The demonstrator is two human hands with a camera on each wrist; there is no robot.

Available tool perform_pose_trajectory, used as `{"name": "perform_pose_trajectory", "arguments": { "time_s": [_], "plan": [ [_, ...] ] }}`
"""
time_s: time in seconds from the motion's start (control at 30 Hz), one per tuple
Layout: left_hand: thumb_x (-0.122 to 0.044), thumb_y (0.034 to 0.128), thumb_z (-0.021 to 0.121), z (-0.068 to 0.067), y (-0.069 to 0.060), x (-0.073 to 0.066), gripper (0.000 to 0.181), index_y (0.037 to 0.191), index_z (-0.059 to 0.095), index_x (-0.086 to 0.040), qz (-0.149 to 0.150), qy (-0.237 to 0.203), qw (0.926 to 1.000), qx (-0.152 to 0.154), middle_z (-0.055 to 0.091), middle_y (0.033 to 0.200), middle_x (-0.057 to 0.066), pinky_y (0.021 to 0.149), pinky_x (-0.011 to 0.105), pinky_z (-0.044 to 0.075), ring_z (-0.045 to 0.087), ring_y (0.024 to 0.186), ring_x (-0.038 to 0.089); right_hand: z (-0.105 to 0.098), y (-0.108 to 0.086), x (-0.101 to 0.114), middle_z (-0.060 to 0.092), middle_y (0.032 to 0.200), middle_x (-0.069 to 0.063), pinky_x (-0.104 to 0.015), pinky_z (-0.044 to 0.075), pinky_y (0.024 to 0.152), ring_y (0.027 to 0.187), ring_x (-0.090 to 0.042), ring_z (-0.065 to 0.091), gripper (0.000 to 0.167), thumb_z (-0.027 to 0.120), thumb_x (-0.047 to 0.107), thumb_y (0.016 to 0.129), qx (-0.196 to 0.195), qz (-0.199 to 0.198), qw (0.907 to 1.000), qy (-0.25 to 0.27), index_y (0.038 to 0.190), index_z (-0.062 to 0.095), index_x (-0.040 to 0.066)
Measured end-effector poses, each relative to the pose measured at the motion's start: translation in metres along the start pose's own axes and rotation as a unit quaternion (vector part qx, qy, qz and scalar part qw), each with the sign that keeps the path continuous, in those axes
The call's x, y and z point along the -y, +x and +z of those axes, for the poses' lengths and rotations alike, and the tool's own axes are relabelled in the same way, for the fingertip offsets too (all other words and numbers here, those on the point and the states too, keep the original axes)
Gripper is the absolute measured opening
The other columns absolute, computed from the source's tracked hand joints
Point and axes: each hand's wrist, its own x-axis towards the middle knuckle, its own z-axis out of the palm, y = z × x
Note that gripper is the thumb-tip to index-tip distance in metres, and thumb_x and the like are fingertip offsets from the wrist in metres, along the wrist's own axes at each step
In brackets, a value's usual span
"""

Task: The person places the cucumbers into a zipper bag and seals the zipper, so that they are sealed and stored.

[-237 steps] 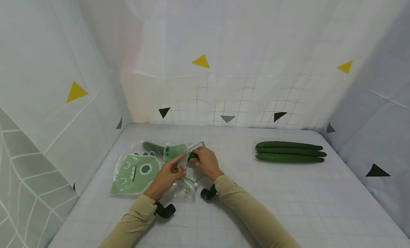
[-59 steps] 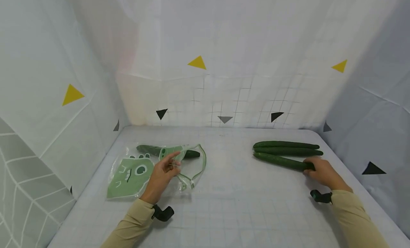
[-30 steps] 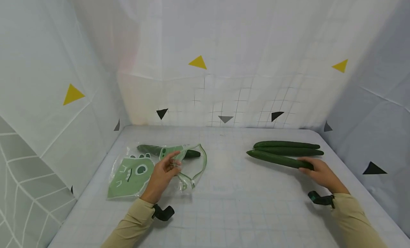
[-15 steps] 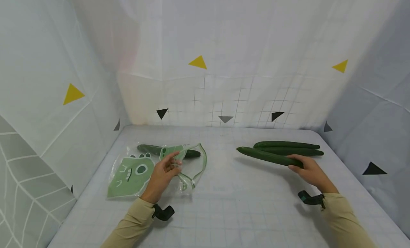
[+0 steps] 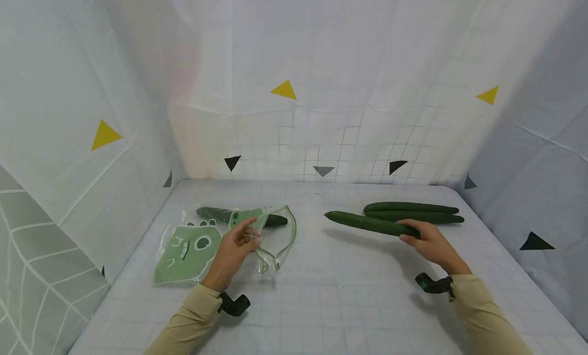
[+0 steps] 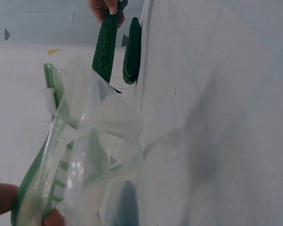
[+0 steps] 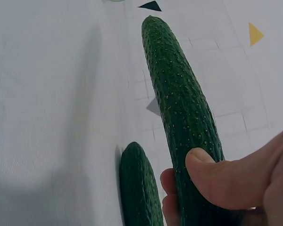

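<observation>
My right hand [image 5: 434, 245] grips a long dark green cucumber [image 5: 367, 223] near its right end. Raised off the table, it casts a shadow below, and its free end points left; the right wrist view shows my thumb [image 7: 226, 176] lying across its bumpy skin. On the left, my left hand [image 5: 231, 253] pinches the edge of a clear zip bag [image 5: 294, 232] with green trim, its mouth held apart. Another cucumber [image 5: 211, 213] lies in that bag, its dark right end [image 5: 276, 220] toward the mouth. In the left wrist view the clear plastic [image 6: 85, 155] hides part of the scene.
Two more cucumbers [image 5: 411, 207] lie side by side at the back right of the white table [image 5: 349, 304]. A flat bag with a green monster face [image 5: 188, 250] lies left of my left hand. White sheeting [image 5: 358, 64] walls the back and sides.
My right hand left the bag, took the nearest cucumber from the row of three, lifted it and carried it left. Lately my left hand has stayed at the bag, whose mouth now stands wider.
</observation>
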Motion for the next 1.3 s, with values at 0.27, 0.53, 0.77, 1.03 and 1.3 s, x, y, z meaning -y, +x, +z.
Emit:
{"name": "perform_pose_trajectory", "arguments": {
  "time_s": [0.27,0.53,0.77,1.03,1.3],
  "plan": [
    [0.001,0.0999,0.064,0.000,0.000,-0.001,0.061,0.157,0.046,-0.010,-0.001,-0.007,1.0000,-0.001,0.059,0.124,0.026,0.091,0.037,0.056,0.057,0.117,0.049,0.010,0.010,0.014,0.054,0.142,-0.030,-0.065,0.049,0.094,0.128,-0.050,0.051,0.040,0.068,0.012,0.103,0.001,-0.014,0.9999,0.005,0.140,0.061,-0.003],
    [0.001,0.0997,0.065,0.000,0.000,0.001,0.060,0.156,0.047,-0.011,0.001,-0.012,0.9999,0.005,0.057,0.126,0.029,0.090,0.035,0.055,0.057,0.116,0.048,0.020,0.022,0.029,0.057,0.139,-0.029,-0.064,0.049,0.096,0.126,-0.048,0.054,0.039,0.068,0.011,0.102,-0.001,-0.025,0.9995,0.018,0.138,0.062,-0.004],
    [0.000,0.1004,0.064,0.000,0.000,0.000,0.059,0.156,0.048,-0.011,0.001,-0.011,0.9999,0.010,0.057,0.127,0.029,0.091,0.035,0.055,0.057,0.116,0.046,0.031,0.029,0.037,0.057,0.141,-0.028,-0.062,0.050,0.095,0.123,-0.045,0.056,0.039,0.068,0.009,0.102,0.003,-0.037,0.9991,0.022,0.139,0.062,-0.004],
    [0.000,0.1011,0.064,-0.001,0.000,0.001,0.058,0.156,0.047,-0.011,0.000,-0.010,0.9998,0.015,0.057,0.128,0.029,0.094,0.040,0.055,0.057,0.117,0.046,0.045,0.035,0.045,0.057,0.141,-0.029,-0.065,0.047,0.100,0.130,-0.049,0.052,0.039,0.069,0.008,0.101,-0.002,-0.066,0.9975,0.027,0.138,0.063,-0.005],
    [-0.001,0.1014,0.064,0.000,0.000,0.001,0.059,0.156,0.047,-0.012,0.000,-0.007,0.9999,0.015,0.058,0.128,0.028,0.095,0.041,0.054,0.055,0.119,0.049,0.058,0.040,0.052,0.060,0.137,-0.028,-0.065,0.046,0.102,0.130,-0.050,0.051,0.037,0.071,0.005,0.099,-0.002,-0.093,0.9952,0.031,0.134,0.065,-0.005]
  ]
}}
